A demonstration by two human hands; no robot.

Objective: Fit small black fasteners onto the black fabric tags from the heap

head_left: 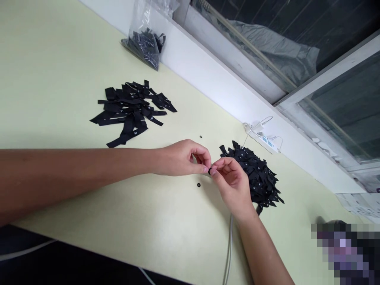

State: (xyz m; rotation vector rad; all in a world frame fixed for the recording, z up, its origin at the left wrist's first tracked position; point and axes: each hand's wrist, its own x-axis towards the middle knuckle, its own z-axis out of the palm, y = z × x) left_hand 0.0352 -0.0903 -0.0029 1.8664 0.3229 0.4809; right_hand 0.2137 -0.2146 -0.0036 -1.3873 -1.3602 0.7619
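My left hand [190,159] and my right hand [233,180] meet above the table, thumbs and fingertips pinched together. Between them is a small black piece [209,171], mostly covered by the fingers, so its kind does not show. Just below the fingertips a small black ring [198,185] lies flat on the table. Behind my right hand spreads a dense pile of black fabric strips [258,170] with small white marks. A looser heap of similar black strips [130,107] lies beyond my left forearm.
A clear plastic bag [145,43] with black strips inside stands against the wall. Near the wall is a power strip [264,140] with cords. A pale cable [229,249] crosses the table [166,225] beside my right forearm. A tiny dark scrap [201,136] lies beyond my left hand.
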